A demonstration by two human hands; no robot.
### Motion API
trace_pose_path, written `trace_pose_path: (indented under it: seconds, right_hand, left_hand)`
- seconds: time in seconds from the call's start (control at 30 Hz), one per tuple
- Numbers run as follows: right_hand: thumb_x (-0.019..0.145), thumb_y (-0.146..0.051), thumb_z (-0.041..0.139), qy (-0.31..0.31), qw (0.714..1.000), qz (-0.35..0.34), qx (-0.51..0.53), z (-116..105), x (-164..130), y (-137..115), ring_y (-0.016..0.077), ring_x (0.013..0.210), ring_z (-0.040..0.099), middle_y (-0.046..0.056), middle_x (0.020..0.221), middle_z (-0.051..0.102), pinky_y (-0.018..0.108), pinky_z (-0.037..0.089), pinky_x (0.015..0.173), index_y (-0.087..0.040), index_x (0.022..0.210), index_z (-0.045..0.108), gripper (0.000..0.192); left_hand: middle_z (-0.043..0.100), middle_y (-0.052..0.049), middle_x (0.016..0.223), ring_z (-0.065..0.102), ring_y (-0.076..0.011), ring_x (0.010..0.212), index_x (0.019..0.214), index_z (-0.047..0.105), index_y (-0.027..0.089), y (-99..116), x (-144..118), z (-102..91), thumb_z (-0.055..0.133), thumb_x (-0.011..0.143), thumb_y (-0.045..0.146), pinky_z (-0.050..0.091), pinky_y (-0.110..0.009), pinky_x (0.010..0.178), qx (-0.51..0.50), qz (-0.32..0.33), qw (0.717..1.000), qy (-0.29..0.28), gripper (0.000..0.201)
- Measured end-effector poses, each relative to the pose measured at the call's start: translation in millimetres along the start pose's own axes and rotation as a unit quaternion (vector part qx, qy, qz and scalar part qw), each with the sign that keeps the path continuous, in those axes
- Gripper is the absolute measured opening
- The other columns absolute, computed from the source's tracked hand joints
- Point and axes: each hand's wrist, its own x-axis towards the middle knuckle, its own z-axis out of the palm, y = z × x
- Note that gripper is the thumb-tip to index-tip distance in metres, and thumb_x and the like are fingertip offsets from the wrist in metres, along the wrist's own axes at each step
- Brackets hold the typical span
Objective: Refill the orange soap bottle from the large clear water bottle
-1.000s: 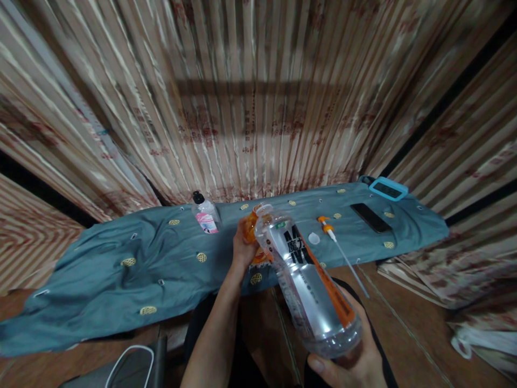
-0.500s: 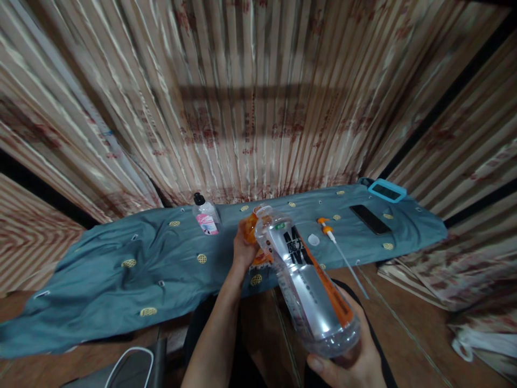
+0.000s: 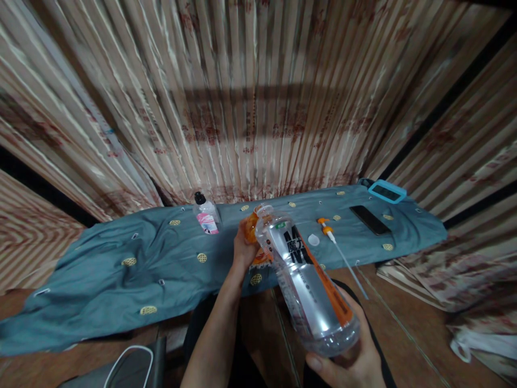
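My right hand [image 3: 351,353] is closed around the base of a clear plastic drink bottle [image 3: 311,283] with a silver and orange label. The bottle is tilted, its uncapped neck pointing up and left, right at the mouth of an orange bottle [image 3: 251,227]. Around that orange bottle my left hand [image 3: 242,247] is wrapped; part of it is hidden behind the clear bottle. An orange pump head [image 3: 325,225] with a long clear tube lies to the right, beside a small whitish cap [image 3: 313,240].
A clear bottle with a pink label [image 3: 208,220] and black top stands on the blue-green cloth [image 3: 100,269]. A black phone [image 3: 369,219] and a blue-framed device [image 3: 386,191] lie at the right. Striped curtains [image 3: 250,108] hang behind. A grey stool-like edge [image 3: 159,361] shows lower left.
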Motion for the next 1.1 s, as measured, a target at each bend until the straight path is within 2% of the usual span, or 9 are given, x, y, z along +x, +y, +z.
trace_pose_path:
  seconds: [0.17, 0.37, 0.67, 0.8, 0.93, 1.1]
  right_hand:
    - [0.050, -0.042, 0.106, 0.006, 1.000, 0.011, 0.006, 2.2, -1.5, 0.6, 0.0342, 0.113, 0.080, 0.011, 0.126, 0.082, 0.030, 0.067, 0.086, -0.027, 0.154, 0.042, 0.124]
    - [0.047, -0.040, 0.107, 0.022, 1.000, 0.016, 0.009, 1.7, -2.2, 3.2, 0.0344, 0.110, 0.081, 0.011, 0.125, 0.081, 0.031, 0.068, 0.082, -0.029, 0.147, 0.046, 0.119]
    - [0.049, -0.037, 0.106, 0.014, 1.000, 0.016, 0.002, 1.3, -1.3, 3.0, 0.0361, 0.107, 0.082, 0.013, 0.123, 0.082, 0.033, 0.069, 0.081, -0.026, 0.156, 0.040, 0.126]
    - [0.048, -0.034, 0.106, 0.015, 1.000, 0.016, 0.005, 1.1, -1.0, 1.5, 0.0371, 0.108, 0.082, 0.013, 0.125, 0.081, 0.034, 0.069, 0.083, -0.026, 0.156, 0.041, 0.125]
    - [0.047, -0.034, 0.106, 0.016, 0.999, 0.033, 0.009, 1.4, -0.9, 0.0, 0.0351, 0.108, 0.082, 0.012, 0.125, 0.082, 0.032, 0.069, 0.082, -0.026, 0.155, 0.039, 0.127]
    - [0.047, -0.038, 0.107, 0.022, 1.000, 0.019, 0.001, 2.1, -1.1, 1.4, 0.0353, 0.110, 0.081, 0.012, 0.125, 0.082, 0.032, 0.069, 0.083, -0.026, 0.153, 0.042, 0.125]
  left_hand:
    - [0.077, -0.008, 0.113, 0.073, -0.0272, 0.106, 0.116, 0.058, 0.021, -4.3, 0.5, 1.3, 0.083, 0.064, 0.034, 0.055, -0.042, 0.100, -0.020, 0.004, 1.000, -0.003, 0.059]
    - [0.078, -0.008, 0.107, 0.074, -0.0277, 0.100, 0.113, 0.060, 0.020, -4.6, 0.3, 1.2, 0.084, 0.062, 0.032, 0.056, -0.043, 0.097, -0.020, -0.011, 1.000, 0.006, 0.058]
    - [0.078, -0.007, 0.110, 0.074, -0.0260, 0.098, 0.115, 0.060, 0.022, -7.7, 0.8, 0.6, 0.083, 0.063, 0.035, 0.056, -0.041, 0.093, -0.011, -0.003, 1.000, 0.000, 0.059]
    - [0.078, -0.008, 0.110, 0.074, -0.0258, 0.096, 0.115, 0.059, 0.022, -6.9, 0.2, 0.8, 0.084, 0.062, 0.036, 0.057, -0.040, 0.090, -0.019, -0.003, 1.000, -0.002, 0.060]
    - [0.078, -0.008, 0.110, 0.074, -0.0265, 0.100, 0.116, 0.060, 0.021, -10.3, 0.7, 0.2, 0.084, 0.064, 0.035, 0.056, -0.041, 0.094, -0.020, 0.003, 1.000, -0.006, 0.059]
    - [0.078, -0.007, 0.109, 0.075, -0.0265, 0.097, 0.115, 0.060, 0.022, -10.2, 0.9, -0.5, 0.085, 0.061, 0.033, 0.057, -0.040, 0.092, -0.014, -0.008, 1.000, -0.002, 0.061]
